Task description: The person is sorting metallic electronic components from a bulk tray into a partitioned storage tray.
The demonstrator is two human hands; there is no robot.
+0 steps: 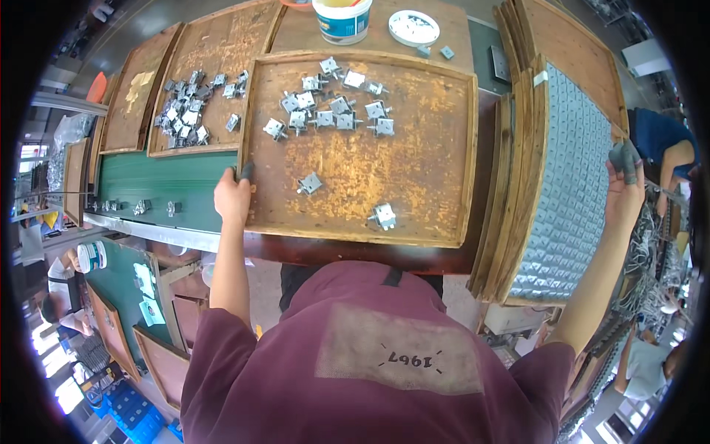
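My left hand (233, 194) grips the left rim of a shallow wooden tray (414, 177), its thumb in a dark finger cover over the edge. Several small metal brackets with pins lie in that tray, most in a cluster (340, 106) towards the far side. A lone bracket (310, 183) lies nearer and another (384, 216) by the near rim. Out to the right, my right hand (625, 181), with grey finger covers, is closed on the far right edge of a second wooden tray (534, 159). Tight rows of small grey metal pieces (573, 177) fill this second tray.
More wooden trays (510, 185) are stacked beside the filled one. Left lies a green conveyor belt (170, 177) with a few brackets, and behind it a tray holding a bracket pile (185, 111). A bucket (342, 21) and white lid (414, 28) stand at the back. Co-workers are on both sides.
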